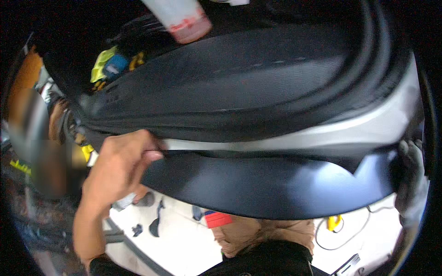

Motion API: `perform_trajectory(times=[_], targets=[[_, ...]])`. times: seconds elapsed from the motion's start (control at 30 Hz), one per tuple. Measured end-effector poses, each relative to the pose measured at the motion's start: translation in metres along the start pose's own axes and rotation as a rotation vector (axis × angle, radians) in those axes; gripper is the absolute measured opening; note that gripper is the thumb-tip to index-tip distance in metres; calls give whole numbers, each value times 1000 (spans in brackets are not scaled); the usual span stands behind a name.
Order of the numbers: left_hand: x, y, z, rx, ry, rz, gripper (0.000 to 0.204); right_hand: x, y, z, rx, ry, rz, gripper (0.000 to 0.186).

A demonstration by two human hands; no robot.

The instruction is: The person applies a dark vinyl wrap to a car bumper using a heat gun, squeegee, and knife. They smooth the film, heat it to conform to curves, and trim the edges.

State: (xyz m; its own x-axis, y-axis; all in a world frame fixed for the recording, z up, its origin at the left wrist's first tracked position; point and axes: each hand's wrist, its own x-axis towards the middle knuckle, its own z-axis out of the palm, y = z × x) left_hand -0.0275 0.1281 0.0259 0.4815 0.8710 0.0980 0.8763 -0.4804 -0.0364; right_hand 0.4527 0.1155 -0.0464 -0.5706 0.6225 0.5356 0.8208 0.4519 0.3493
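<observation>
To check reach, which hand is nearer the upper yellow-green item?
Left. The left hand is below the yellow-green item in view; the right hand, unclear, is perhaps the grey shape far right.

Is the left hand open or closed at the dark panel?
Closed: the left hand has fingers curled toward the thumb at the dark panel; anything pinched is hidden.

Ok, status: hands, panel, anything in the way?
Left hand pinching upper left edge of dark panel. Right hand dim at its right end, grip unclear. Cable on floor, not across panel.
</observation>
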Motion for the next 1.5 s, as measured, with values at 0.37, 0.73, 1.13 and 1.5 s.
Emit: perform_trajectory(times=[0.37,0.73,1.13,1.5], targets=[[23,-37,-15,-442,-162,46,35,15,-20,6,47,45,43,43],[27,-11,-21,-167,-291,36,41,-13,-5,22,-46,108,56,34],[38,-19,2,-381,-154,-66,62,2,-16,13,-64,137,53,31],[26,-13,-7,8,188,100,44,6,-15,14,-27,154,32,30]])
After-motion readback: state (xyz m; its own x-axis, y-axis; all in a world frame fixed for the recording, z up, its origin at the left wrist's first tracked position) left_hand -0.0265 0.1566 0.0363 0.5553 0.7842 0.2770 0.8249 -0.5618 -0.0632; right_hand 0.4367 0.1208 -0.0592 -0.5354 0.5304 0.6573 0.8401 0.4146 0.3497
